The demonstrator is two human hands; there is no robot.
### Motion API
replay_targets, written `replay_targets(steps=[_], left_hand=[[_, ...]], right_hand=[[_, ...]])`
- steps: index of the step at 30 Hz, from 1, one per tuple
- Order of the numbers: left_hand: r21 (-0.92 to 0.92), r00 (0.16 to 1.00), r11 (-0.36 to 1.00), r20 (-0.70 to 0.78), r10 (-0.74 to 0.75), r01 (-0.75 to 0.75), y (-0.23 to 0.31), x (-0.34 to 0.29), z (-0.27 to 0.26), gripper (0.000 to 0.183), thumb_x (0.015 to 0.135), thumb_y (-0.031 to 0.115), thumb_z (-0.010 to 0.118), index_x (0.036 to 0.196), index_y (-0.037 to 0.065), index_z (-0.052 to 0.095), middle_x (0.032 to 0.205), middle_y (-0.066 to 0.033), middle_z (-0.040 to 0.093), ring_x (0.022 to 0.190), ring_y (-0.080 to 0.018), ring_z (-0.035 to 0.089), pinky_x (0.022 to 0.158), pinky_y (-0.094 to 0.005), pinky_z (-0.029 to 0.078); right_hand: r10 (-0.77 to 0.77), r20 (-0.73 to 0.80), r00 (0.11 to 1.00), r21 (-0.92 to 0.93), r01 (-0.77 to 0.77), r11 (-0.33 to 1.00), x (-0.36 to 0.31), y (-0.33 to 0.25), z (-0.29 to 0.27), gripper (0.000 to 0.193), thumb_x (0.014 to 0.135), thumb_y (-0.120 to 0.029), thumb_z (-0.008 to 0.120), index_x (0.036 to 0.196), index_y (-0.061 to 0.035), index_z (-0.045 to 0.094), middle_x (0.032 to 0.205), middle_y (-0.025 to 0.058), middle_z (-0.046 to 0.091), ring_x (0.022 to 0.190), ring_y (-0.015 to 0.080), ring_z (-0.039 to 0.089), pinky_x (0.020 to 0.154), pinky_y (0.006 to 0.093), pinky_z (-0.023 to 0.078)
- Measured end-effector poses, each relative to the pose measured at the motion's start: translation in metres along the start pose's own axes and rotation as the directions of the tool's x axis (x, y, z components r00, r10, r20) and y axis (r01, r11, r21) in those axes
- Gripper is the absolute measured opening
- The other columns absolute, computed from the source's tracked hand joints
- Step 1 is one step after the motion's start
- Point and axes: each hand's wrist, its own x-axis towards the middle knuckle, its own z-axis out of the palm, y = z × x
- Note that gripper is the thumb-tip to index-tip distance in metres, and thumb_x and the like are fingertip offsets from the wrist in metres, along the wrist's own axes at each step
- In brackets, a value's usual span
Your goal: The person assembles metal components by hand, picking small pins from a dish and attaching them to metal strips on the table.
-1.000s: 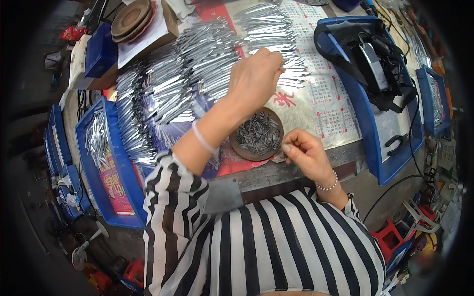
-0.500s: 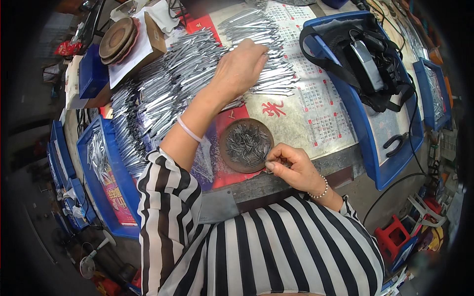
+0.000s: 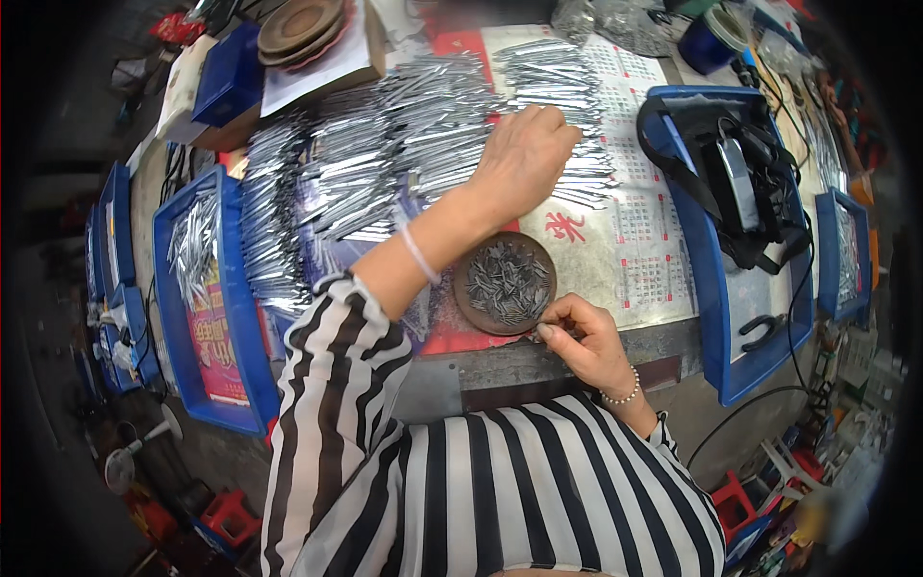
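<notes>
My left hand [image 3: 527, 162] reaches over the rightmost row of slim silvery metal strips [image 3: 585, 183] on the table. Its fingers are curled together, and whatever they grip is hidden beneath them. Nearer me stands a round brown bowl [image 3: 466, 306] with many short, dark grey metal pieces [image 3: 507, 281] in it. Close against the bowl's lower right rim is my right hand [image 3: 588, 341], thumb and forefinger pinched together. Anything between those fingertips is too small to make out. More rows of the long strips [image 3: 351, 168] lie side by side to the left of my left hand.
A blue tray [image 3: 713, 337] on the right holds a black strapped bag [image 3: 707, 183] and pliers [image 3: 762, 332]. Another blue tray [image 3: 252, 370] at left holds loose strips. Stacked brown dishes [image 3: 298, 29] and a blue box [image 3: 227, 77] stand at the back left.
The whole view has shifted. Against the bowl, my left hand has come slightly nearer and to the right, still over the strips. My right hand stays pinched by the bowl's rim.
</notes>
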Motion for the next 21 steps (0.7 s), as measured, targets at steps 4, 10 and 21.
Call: replay_targets(steps=[4,10,21], left_hand=[[-0.144,0.987,0.977,-0.007,-0.161,0.159,0.038,-0.06,-0.067,0.025,0.076,-0.001,0.063,0.101,0.002,0.063,0.09,-0.0132,0.058,0.084,-0.0325,0.058,0.072,-0.0411,0.048],[-0.259,0.881,0.853,-0.019,-0.473,0.453,0.084,-0.171,-0.14,0.025,0.079,-0.005,0.062,0.103,0.001,0.066,0.092,-0.0141,0.062,0.081,-0.0287,0.063,0.068,-0.0337,0.051],[-0.1,0.316,0.371,-0.349,-0.882,0.923,0.002,-0.335,-0.325,0.022,0.087,0.006,0.062,0.107,-0.002,0.066,0.09,-0.0067,0.068,0.082,-0.0113,0.063,0.074,-0.0252,0.05]], right_hand=[[0.009,0.033,0.999,0.037,-0.01,0.999,0.001,0.004,0.009,0.012,0.087,-0.009,0.065,0.089,0.0018,0.059,0.079,0.0054,0.062,0.069,0.0098,0.057,0.064,0.0238,0.047],[0.048,-0.024,0.999,-0.026,-0.049,0.998,-0.001,-0.005,0.017,0.005,0.088,-0.004,0.059,0.09,0.0003,0.057,0.078,0.0025,0.06,0.069,0.0083,0.055,0.063,0.0226,0.045],[0.034,0.092,0.995,-0.15,-0.02,0.988,0.002,-0.03,0.058,0.012,0.092,-0.01,0.061,0.091,0.0006,0.056,0.077,0.0031,0.06,0.066,0.0069,0.054,0.06,0.0202,0.044]])
